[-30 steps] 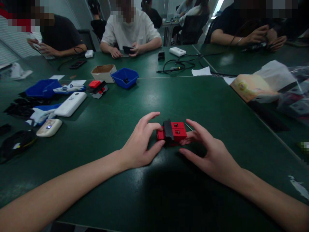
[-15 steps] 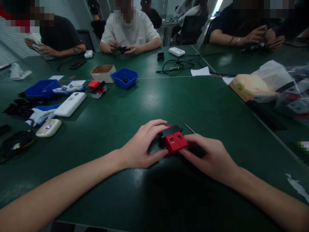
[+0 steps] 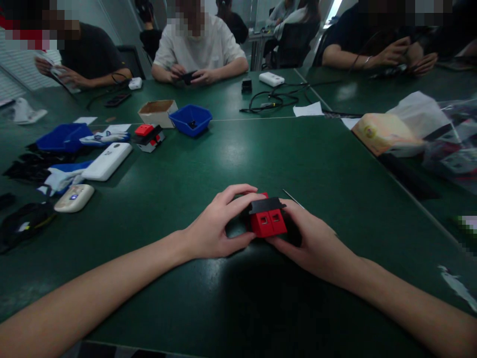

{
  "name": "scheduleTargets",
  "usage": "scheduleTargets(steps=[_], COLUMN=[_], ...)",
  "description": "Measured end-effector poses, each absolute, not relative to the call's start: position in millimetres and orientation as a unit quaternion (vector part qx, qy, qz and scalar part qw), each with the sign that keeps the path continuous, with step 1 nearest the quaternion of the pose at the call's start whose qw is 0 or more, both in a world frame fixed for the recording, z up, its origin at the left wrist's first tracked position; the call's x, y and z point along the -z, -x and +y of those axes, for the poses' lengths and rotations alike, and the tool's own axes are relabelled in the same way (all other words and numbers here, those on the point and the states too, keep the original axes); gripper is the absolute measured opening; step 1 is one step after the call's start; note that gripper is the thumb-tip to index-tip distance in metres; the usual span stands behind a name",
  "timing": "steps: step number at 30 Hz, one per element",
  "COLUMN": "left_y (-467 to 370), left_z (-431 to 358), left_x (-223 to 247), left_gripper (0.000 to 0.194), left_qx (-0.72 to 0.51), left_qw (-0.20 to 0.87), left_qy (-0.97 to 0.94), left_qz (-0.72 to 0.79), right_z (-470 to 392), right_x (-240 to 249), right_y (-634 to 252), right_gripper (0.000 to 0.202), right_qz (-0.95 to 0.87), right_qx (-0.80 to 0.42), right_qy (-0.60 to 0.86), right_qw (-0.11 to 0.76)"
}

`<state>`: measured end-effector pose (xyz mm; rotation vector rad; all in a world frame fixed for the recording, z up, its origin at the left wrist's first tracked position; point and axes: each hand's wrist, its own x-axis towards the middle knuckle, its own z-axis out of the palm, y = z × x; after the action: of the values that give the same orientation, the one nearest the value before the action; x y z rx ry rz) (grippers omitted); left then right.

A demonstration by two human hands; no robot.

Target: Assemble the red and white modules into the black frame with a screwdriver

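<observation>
left hand (image 3: 218, 223) + right hand (image 3: 322, 236) | grip half-curled, both holding red-black block (image 3: 269, 225) | thin rod (image 3: 291, 197) nearby

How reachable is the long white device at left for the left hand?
Probably yes: only green tabletop shows between the left hand and the long white device. That hand is on the red-and-black block, though, so it would likely have to let go.

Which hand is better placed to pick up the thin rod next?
Probably the right hand: the thin rod lies right beside it. The left hand is across the red-and-black block, which both hands hold.
</observation>
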<state>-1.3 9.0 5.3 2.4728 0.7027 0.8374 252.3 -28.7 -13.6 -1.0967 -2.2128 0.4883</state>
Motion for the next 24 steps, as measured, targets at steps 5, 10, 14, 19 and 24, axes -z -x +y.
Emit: scheduleTargets(steps=[5,10,14,19,24], left_y=[2.1,1.3,1.2,1.0,0.9], left_z=[5.8,6.9,7.8,9.6,8.9], left_x=[-5.3,-5.1,-4.4,0.2,0.0], left_gripper=[0.054,0.055,0.056,0.076,0.076], left_qx=[-0.275,-0.293,-0.3,-0.326,-0.296], left_qw=[0.128,0.161,0.184,0.215,0.21], left_qy=[-0.934,-0.918,-0.91,-0.891,-0.89], left_qz=[0.192,0.215,0.218,0.23,0.275], right_z=[-26.9,-23.8,-24.5,-25.1,-24.7], right_x=[15.1,14.3,10.4,8.7,8.7], right_y=[-257.8,-259.6,-258.4,-257.7,-259.2], right_gripper=[0.057,0.05,0.047,0.046,0.045], right_qz=[-0.846,-0.85,-0.848,-0.85,-0.85], right_qx=[-0.172,-0.164,-0.162,-0.162,-0.163], right_qy=[0.389,0.377,0.382,0.374,0.368], right_qw=[0.321,0.33,0.329,0.334,0.34])
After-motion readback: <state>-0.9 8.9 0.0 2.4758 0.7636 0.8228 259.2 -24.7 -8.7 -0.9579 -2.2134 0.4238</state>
